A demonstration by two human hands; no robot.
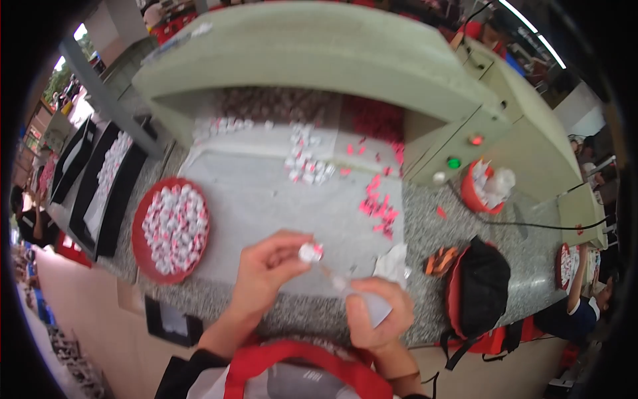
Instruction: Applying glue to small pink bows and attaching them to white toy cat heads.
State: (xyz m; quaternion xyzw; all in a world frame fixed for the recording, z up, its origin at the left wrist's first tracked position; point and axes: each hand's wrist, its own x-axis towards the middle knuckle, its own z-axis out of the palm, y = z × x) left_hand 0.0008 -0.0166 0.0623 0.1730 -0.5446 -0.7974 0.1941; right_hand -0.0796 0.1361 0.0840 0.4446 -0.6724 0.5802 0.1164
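Note:
My left hand [262, 269] pinches a small white piece with pink marks [310, 253] between thumb and fingertips. My right hand [397, 316] grips a white squeeze bottle [377, 308], whose thin tip points at that piece; whether they touch I cannot tell. Both hands are over the near edge of a white sheet [239, 206]. Beyond them on the sheet lies a cluster of similar white pieces [309, 163]. Loose pink bits [379, 209] are scattered to its right. At the left, a red round basket [138, 243] is heaped with white-and-pink pieces.
A pale green hood [306, 50] arches over the sheet's far part. On the right stand a red cup [473, 193] stuffed with white wads and a black cap-like cloth item [484, 286]. Black trays [109, 193] lie at the left. A co-worker [571, 312] sits at far right.

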